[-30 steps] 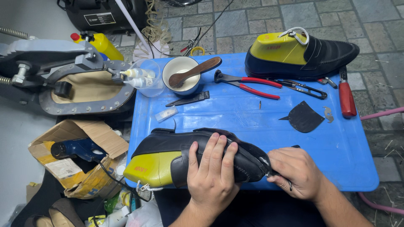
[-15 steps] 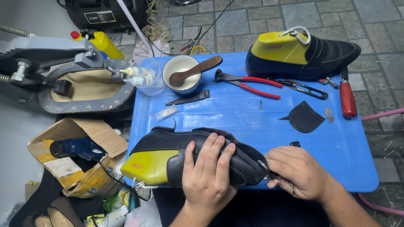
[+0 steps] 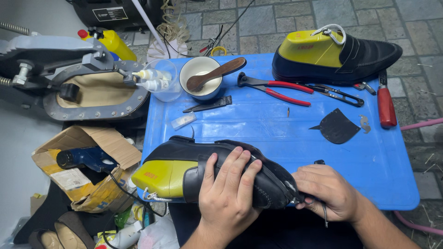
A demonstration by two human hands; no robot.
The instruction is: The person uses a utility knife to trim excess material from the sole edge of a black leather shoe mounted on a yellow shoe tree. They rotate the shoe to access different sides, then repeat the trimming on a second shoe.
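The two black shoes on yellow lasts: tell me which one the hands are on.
The near shoe, lying at the blue table's front edge under the left hand, with the right hand at its toe. The other shoe stands untouched at the far edge.
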